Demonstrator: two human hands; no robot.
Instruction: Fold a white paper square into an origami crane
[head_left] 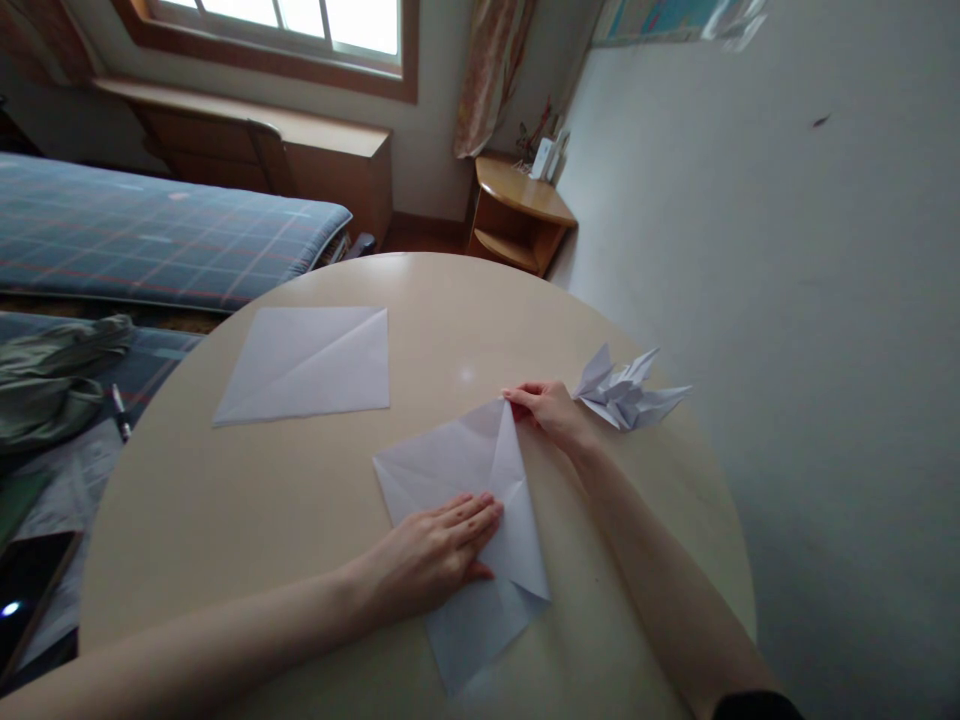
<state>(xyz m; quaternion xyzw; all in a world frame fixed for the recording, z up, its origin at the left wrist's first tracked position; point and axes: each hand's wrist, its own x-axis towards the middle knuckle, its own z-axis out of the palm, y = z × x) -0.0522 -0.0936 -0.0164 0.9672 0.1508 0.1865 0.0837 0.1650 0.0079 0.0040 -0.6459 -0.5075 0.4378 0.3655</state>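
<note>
A sheet of white paper [457, 455] lies on the round table, creased, with its right side folded over into a flap. My left hand [450, 545] rests flat on the middle of this sheet, fingers stretched out. At the sheet's far right corner, my right hand [551, 410] pinches the folded tip between thumb and fingers. Just beyond that hand sits folded white origami [626, 390] with several pointed tips, near the table's right side. Farther left lies another stack or sheet of white paper [315, 360] with a diagonal crease.
The round cream table [225, 520] stands close to the white wall [825, 300]. To the left are a plaid mattress [150, 230], a grey-green cloth [60, 375], a pen [121, 412] and a phone [34, 590]. A small corner shelf [525, 190] stands behind.
</note>
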